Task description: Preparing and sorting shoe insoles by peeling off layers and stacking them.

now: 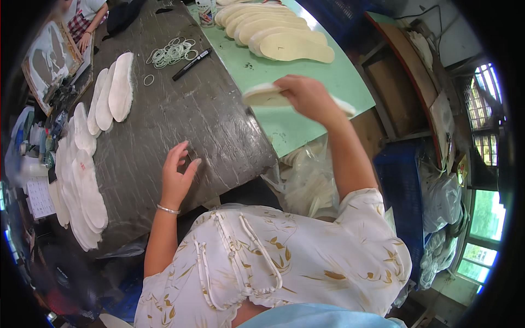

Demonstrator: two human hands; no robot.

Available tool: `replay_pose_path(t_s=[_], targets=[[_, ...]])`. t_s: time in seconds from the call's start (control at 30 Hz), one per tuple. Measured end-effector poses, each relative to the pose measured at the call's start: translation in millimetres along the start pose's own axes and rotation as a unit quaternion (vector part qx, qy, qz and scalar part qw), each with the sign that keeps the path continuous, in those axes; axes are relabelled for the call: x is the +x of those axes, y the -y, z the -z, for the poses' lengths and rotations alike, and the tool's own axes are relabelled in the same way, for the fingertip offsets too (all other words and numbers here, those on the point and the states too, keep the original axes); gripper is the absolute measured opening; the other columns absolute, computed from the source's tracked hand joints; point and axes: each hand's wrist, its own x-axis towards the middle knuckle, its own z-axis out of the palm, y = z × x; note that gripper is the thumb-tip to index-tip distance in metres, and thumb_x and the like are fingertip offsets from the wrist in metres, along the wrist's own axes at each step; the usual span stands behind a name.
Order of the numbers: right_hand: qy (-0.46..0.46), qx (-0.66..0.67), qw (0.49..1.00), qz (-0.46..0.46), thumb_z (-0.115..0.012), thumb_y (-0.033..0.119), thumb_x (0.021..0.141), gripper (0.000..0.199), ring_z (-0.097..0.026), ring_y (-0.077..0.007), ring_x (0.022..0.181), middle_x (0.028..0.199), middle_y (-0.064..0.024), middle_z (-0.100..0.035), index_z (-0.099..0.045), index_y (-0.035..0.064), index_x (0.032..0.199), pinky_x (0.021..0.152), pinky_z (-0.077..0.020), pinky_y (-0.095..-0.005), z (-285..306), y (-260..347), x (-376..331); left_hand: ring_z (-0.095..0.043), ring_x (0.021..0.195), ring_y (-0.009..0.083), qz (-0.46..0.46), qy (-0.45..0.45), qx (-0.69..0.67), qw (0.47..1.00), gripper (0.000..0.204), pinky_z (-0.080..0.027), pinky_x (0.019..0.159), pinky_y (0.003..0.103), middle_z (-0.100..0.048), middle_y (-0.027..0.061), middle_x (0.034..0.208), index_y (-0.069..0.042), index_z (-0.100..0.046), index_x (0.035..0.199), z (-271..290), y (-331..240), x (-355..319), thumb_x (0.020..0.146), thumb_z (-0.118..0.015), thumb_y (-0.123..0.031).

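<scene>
My right hand (307, 97) is closed around the middle of a pale insole (261, 97) with a fluffy white edge, held over the green tabletop (284, 128). The insole is slightly blurred, and its heel or toe end pokes out past my wrist. Above the dark tabletop (213, 126), near its front edge, my left hand (178, 174) has its fingers apart and holds nothing. Cream insoles (298, 48) lie in an overlapping row at the far end of the green surface. To the left, three white fleece insoles (121, 90) lie side by side, with a heap of more (76, 180) nearer me.
Pale rubber bands (170, 53) lie by a black marker (191, 64). A framed screen (49, 63) and another person's hand (84, 41) are at the far left. A plastic bag of insoles (311, 183) hangs below the table edge. Blue crates (402, 191) stand to the right.
</scene>
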Motion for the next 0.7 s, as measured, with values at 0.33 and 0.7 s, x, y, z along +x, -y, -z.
replay_pose_path(t_s=[0.33,0.7], targets=[[0.048,-0.062,0.997,0.001,-0.066,0.008,0.080,0.033,-0.061,-0.0295,0.111,0.119,-0.0173,-0.064,-0.065,0.0030,0.113,0.097,-0.0464,-0.0389,-0.5,-173.8,148.9,-0.061,0.105,0.0319,-0.067,-0.112,0.089,0.987,0.026,-0.050,0.090,0.039,-0.064,0.0128,0.115,-0.005,-0.068,0.107,-14.4,19.5,-26.3,0.080,-0.069,-0.007],[0.021,-0.128,0.992,-0.007,-0.074,0.000,0.071,0.082,-0.043,-0.0373,0.132,0.144,-0.0172,-0.045,-0.041,0.0139,0.145,0.107,-0.0385,-0.0489,-49.6,-191.7,106.9,-0.060,0.105,0.0314,-0.083,-0.098,0.116,0.985,0.021,-0.048,0.091,0.041,-0.065,0.0106,0.113,-0.007,-0.070,0.101,-31.7,15.3,-25.7,0.080,-0.070,-0.009]])
